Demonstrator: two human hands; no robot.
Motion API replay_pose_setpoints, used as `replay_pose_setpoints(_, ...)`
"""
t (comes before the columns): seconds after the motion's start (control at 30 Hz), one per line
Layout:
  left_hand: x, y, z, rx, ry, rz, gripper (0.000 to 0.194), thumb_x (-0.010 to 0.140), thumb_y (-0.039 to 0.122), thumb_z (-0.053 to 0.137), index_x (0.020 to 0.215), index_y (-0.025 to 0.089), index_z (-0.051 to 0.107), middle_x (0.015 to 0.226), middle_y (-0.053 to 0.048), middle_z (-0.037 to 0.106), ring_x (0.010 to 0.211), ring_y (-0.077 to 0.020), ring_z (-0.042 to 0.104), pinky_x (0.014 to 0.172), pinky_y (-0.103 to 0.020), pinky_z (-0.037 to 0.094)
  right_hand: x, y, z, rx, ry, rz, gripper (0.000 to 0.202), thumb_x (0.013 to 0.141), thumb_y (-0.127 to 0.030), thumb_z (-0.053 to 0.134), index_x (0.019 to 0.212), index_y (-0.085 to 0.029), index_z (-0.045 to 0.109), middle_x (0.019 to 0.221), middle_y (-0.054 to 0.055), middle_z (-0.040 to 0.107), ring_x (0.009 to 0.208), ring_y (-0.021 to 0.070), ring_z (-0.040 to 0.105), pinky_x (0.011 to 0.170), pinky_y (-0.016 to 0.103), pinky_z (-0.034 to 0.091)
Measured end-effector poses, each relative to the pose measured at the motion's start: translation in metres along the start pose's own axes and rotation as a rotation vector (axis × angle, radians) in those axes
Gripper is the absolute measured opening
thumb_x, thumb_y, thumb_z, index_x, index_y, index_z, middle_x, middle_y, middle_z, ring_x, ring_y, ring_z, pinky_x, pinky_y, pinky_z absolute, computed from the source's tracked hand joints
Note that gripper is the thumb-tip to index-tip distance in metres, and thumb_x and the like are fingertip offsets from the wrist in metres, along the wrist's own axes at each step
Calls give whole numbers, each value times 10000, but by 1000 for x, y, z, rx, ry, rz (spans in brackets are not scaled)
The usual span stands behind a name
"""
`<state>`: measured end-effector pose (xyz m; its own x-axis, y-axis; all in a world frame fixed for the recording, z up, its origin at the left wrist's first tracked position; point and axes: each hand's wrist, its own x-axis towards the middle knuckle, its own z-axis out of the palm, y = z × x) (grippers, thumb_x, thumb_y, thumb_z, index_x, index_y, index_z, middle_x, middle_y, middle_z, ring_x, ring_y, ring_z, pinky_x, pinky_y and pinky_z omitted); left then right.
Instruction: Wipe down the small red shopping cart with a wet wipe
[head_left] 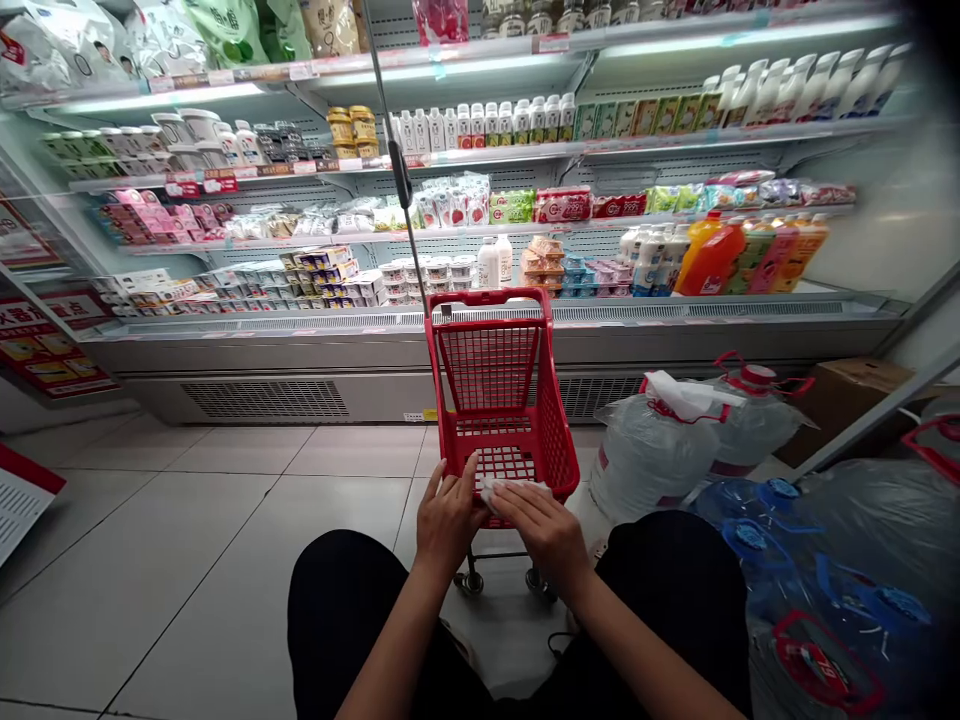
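A small red shopping basket on wheels [559,430] stands on the tiled floor right in front of my knees. My left hand [448,518] grips the basket's near rim. My right hand [546,528] lies flat on the same rim and presses a white cloth [501,487] against it. The basket's long metal handle [400,170] rises up and away to the left. I see nothing inside the basket.
A chilled shelf unit [480,320] with bottles, cartons and yoghurt packs fills the wall ahead. Large water jugs wrapped in plastic [660,440] crowd the floor on the right, with a cardboard box [855,385] behind them. Grey floor tiles stretch to the left.
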<state>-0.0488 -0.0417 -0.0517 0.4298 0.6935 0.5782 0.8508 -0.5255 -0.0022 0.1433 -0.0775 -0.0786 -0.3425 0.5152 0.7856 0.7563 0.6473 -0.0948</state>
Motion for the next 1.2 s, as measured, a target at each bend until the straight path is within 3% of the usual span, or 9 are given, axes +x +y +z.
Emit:
replay_pose_setpoints(0.1,1,13,5,3,2,-7,812,1008,248,511,1685,190,68,1086,-44,773,907,-214,711,1193,-434,388,7,-2,6,37,-13,-17,494,1038,-75,508,1493,-262,555,1376,30,702,1275,193,669,1095,401,564)
replay_pose_setpoints(0.23,-1,16,4,2,-28,-4,826,1005,312,548,1684,187,96,1086,-59,772,976,-245,707,1170,-465,397,-11,29,-11,42,-38,-19,506,1036,-54,475,1486,-269,558,1402,24,686,1306,194,647,1139,442,532)
replay_pose_setpoints(0.37,-4,4,-3,-73,-99,43,815,1012,364,588,1678,201,147,1104,-65,765,1023,-255,704,1149,-468,432,-34,72,-35,-23,46,115,499,1045,-75,476,1480,-303,565,1367,13,708,1305,212,649,1156,482,518)
replay_pose_setpoints(0.47,-3,-12,-9,-140,-122,115,806,1000,356,617,1668,228,185,1381,-95,677,1287,-267,620,1192,-468,413,-38,88,-38,-31,86,174,471,1049,-96,482,1451,-313,595,1344,6,722,1308,221,648,1150,481,527)
replay_pose_setpoints(0.57,-2,-25,-12,-88,-103,113,807,966,367,673,1648,259,255,1659,-105,405,1549,-308,347,1268,-542,302,-34,87,-32,-10,106,223,456,1049,-93,471,1427,-301,618,1339,13,724,1306,224,649,1150,483,529)
replay_pose_setpoints(0.63,-1,-26,-11,-57,-110,85,827,944,353,706,1644,279,271,1699,-90,331,1589,-315,254,1281,-558,270,-30,78,-26,5,112,232,466,1045,-83,467,1429,-299,618,1338,16,724,1291,223,660,1151,484,528)
replay_pose_setpoints(0.97,-5,-1,6,-75,-55,19,952,906,190,628,1685,245,84,1702,-98,320,1568,-304,300,1283,-535,279,3,-4,10,139,39,49,523,975,-26,521,1423,-274,628,1305,29,744,1267,208,675,1119,414,561)
replay_pose_setpoints(1.07,-4,-7,-1,-101,-87,81,962,913,243,645,1686,228,74,1689,-93,352,1550,-287,339,1285,-511,288,-1,7,3,182,16,29,495,991,-43,485,1398,-276,643,1289,35,751,1256,206,682,1102,419,572)
replay_pose_setpoints(1.2,0,-20,-14,-123,-174,184,895,944,335,678,1675,260,167,1667,-59,403,1520,-262,395,1271,-476,326,-18,55,-16,175,46,128,448,1014,-68,449,1342,-272,675,1287,39,749,1244,208,690,1105,440,569)
